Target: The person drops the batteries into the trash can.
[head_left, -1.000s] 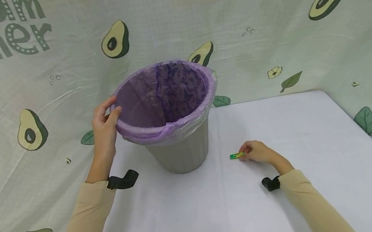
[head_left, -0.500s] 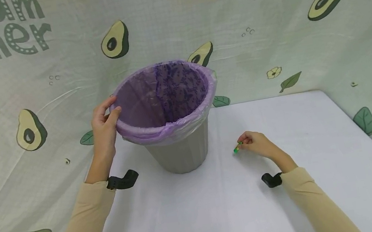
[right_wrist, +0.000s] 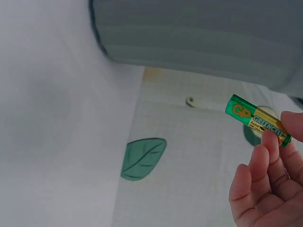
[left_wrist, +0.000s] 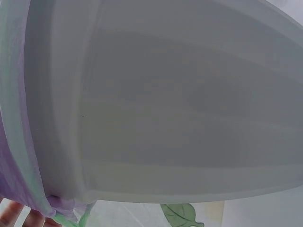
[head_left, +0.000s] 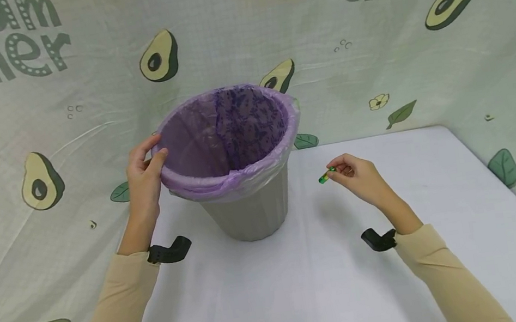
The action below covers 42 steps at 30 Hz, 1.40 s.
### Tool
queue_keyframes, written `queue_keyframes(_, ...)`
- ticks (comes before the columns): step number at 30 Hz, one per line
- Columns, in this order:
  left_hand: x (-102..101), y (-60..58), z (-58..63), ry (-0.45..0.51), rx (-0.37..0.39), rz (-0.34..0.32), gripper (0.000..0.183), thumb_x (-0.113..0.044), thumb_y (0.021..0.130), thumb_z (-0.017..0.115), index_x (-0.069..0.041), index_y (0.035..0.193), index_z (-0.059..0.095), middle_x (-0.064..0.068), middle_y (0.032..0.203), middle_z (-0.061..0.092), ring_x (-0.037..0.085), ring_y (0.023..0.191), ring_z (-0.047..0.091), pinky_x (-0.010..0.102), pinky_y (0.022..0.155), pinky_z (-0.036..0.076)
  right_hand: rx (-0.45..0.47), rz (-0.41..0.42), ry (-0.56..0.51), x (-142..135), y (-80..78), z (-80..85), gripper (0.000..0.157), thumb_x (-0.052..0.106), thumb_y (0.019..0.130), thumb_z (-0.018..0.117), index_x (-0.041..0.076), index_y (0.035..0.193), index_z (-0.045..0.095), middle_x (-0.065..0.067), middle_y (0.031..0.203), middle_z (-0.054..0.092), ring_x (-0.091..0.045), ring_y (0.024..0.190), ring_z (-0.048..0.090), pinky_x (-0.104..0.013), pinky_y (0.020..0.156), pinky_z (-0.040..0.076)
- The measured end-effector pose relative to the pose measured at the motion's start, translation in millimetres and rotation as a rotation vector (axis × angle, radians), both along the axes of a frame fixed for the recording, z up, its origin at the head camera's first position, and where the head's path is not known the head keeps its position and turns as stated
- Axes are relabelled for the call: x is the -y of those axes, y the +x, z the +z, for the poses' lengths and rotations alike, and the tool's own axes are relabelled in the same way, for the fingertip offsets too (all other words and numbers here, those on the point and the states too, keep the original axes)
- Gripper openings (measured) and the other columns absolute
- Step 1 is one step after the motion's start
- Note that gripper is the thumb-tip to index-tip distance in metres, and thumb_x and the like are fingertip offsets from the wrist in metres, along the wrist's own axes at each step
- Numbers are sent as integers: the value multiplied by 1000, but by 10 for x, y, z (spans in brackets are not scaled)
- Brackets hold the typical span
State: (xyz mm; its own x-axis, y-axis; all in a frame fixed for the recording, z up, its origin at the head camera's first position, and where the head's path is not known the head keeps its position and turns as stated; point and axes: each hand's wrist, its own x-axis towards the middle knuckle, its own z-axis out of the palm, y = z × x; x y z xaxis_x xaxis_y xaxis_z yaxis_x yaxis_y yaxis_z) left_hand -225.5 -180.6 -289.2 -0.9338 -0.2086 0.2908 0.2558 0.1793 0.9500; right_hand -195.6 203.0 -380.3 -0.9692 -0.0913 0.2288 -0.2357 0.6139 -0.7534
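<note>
A grey waste bin [head_left: 252, 214] stands on the white table, lined with a purple bag [head_left: 202, 185] folded over its rim. My left hand [head_left: 142, 169] grips the bin's rim at the left, thumb and fingers on the bag's edge; the left wrist view shows mostly the bin's wall [left_wrist: 180, 104] with a few fingertips [left_wrist: 33, 220] low in the corner. Right of the bin, above the table, my right hand [head_left: 359, 177] pinches a green and gold AA battery [right_wrist: 253, 118] by one end between thumb and fingers. The battery's other end points toward the bin.
The white table [head_left: 268, 302] reaches back to a hanging cloth [head_left: 350, 76] printed with avocados and leaves, which also runs down both sides. Black wrist cameras [head_left: 170, 250] sit on both forearms.
My right hand has lifted the battery off the table, moving up and away from me, and the battery has turned to a slant. The left hand and the bin stay as they were.
</note>
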Motion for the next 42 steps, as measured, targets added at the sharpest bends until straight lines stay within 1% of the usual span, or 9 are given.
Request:
queue_keyframes(4,-2,0,4,-3,5,-5,39,-17,92,56,-8,130,54,-1,137,39,5,93,51,15,77,42,-80,-16,-29,42,47,206,26,23,91,59,3,106,62,-9,88,59,-13,75,52,-18,63,42)
queue_keyframes(9,4,-4,0,-5,5,-8,39,-17,92,56,-9,130,54,-1,137,39,5,93,51,15,76,42,-175,-23,-47,113,117,457,24,23,91,59,5,107,63,-8,88,61,-8,75,53,-16,65,41)
queue_keyframes(17,9,-7,1,-4,6,-9,39,-17,92,55,-10,130,54,-1,137,39,5,95,51,15,77,42,-319,4,-106,256,221,827,22,18,91,60,4,108,64,-8,92,63,-1,78,54,-13,71,42)
queue_keyframes(20,4,-4,4,1,10,-11,39,-17,92,55,-9,131,54,-1,137,39,5,95,51,15,77,42,-367,11,-121,319,250,944,22,16,91,60,3,108,63,-7,93,63,-1,80,54,-14,73,42)
queue_keyframes(24,-2,-3,-2,6,10,-15,39,-17,92,55,-9,131,54,-2,137,39,5,95,51,14,76,43,-409,36,-177,429,274,1079,21,13,90,60,1,107,64,-3,93,63,-4,80,55,-16,74,43)
queue_keyframes(27,-5,-10,-9,7,9,-18,39,-17,92,55,-9,131,54,-2,137,39,5,95,51,15,75,43,-428,62,-216,522,273,1158,20,10,90,60,0,107,64,-3,92,62,-6,80,55,-17,74,44)
queue_keyframes(30,-5,-15,-11,12,8,-22,40,-16,92,55,-9,131,54,-2,137,39,6,95,51,15,76,43,-430,89,-216,617,253,1208,20,10,89,61,0,107,64,-6,93,63,-7,80,55,-18,74,44)
queue_keyframes(38,1,-7,-9,22,7,-19,39,-16,92,56,-9,130,54,-2,138,39,6,95,51,16,78,42,-405,195,-154,872,178,1217,20,9,88,62,1,106,65,-9,88,62,-14,79,54,-31,74,46)
queue_keyframes(42,0,-5,-4,17,6,-11,39,-16,92,55,-9,131,54,-2,138,39,6,95,50,15,79,41,-413,234,-96,978,148,1203,19,9,87,63,3,105,67,-6,86,63,-14,78,55,-30,72,47)
